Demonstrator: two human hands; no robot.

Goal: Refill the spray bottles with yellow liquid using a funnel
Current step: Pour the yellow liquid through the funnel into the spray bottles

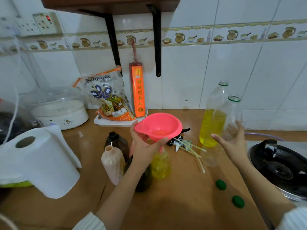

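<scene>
My left hand grips a pink funnel, whose spout sits in the neck of a small clear bottle filled with yellow liquid. A tall plastic bottle about half full of yellow liquid stands at the right. Beside it stands an empty clear bottle. My right hand hovers open just in front of those two, fingers spread, holding nothing. A beige bottle, a brown bottle and a dark green bottle stand uncapped left of the funnel. Spray heads with dip tubes lie on the counter.
Two green caps lie on the wooden counter. A paper towel roll stands at the left, a white cooker behind it. A black stove burner is at the right. A snack bag and orange box lean on the tiled wall.
</scene>
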